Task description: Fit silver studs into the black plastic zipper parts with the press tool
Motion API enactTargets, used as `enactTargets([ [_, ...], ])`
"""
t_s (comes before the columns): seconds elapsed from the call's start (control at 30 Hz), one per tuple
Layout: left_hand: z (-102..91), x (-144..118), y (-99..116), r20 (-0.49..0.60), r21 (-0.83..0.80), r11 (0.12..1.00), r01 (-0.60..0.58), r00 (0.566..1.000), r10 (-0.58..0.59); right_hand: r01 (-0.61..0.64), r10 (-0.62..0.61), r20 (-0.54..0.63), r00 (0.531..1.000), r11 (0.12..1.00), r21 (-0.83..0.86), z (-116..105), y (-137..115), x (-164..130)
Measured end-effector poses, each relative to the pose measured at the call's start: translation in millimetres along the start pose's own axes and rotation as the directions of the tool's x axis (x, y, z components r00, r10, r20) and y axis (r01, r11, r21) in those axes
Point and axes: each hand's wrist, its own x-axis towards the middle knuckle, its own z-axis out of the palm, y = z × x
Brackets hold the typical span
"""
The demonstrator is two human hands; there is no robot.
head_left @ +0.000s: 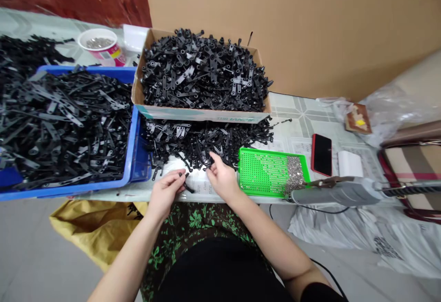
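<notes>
Pinching a small black plastic part (186, 183) between thumb and fingertips, the left hand (166, 192) rests at the near edge of the bench (296, 125), its fingers closed on the piece just above a white printed sheet (200, 185). The right hand (222, 179) sits just beside it, its fingers curled and reaching into the near fringe of a loose pile of black parts (206, 139) spread on the bench; whether it grips one I cannot tell.

Right of that hand lies a green perforated tray (258, 171) with a heap of small silver screws (294, 173) at its right end, and a grey electric screwdriver (330, 194) lies along the bench edge just beyond. A red phone (321, 154) and a white box (348, 163) lie behind it.

Behind the pile stands a cardboard box (203, 112) heaped with black parts. On the left is a blue crate (132, 136) full of longer black strips, with a white cup (101, 47) of screws behind it. A yellow sack (93, 226) lies on the floor below.
</notes>
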Motion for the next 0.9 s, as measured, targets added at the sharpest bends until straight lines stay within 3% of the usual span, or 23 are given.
enactTargets([
  [0.03,-2.2,-3.9,2.1,0.045,0.025,1.0,0.009,0.999,-0.01,-0.003,0.006,-0.014,1.0,0.982,0.189,-2.5,0.9,1.5],
  [0.1,-2.0,-14.1,6.6,0.195,0.084,0.996,0.026,0.98,-0.042,-0.04,0.044,0.003,0.999,0.866,0.499,-9.6,0.7,1.3],
  [0.2,8.8,-26.7,13.9,0.375,0.13,0.991,0.027,0.924,-0.074,-0.096,0.049,0.088,0.995,0.726,0.681,-19.0,-7.0,-5.2],
  [0.33,22.9,-28.6,19.6,0.386,0.118,0.992,0.037,0.919,-0.08,-0.125,0.04,0.135,0.99,0.689,0.714,-24.3,-17.9,-13.5],
  [0.57,23.4,-23.6,20.0,0.405,0.114,0.993,0.008,0.913,-0.053,-0.128,0.082,0.099,0.992,0.682,0.72,-28.7,-16.0,-9.6],
  [0.77,25.0,-22.2,24.9,0.388,0.123,0.991,0.054,0.916,-0.098,-0.248,0.109,0.224,0.968,0.521,0.817,-22.3,-17.1,-11.8],
  [0.83,24.0,-22.4,24.4,0.397,0.118,0.993,0.029,0.915,-0.074,-0.287,0.099,0.28,0.955,0.556,0.78,-24.8,-17.7,-13.0],
  [0.9,23.4,-22.5,22.0,0.409,0.13,0.991,0.007,0.911,-0.06,-0.209,0.053,0.245,0.968,0.711,0.671,-37.8,-19.4,-10.5],
])
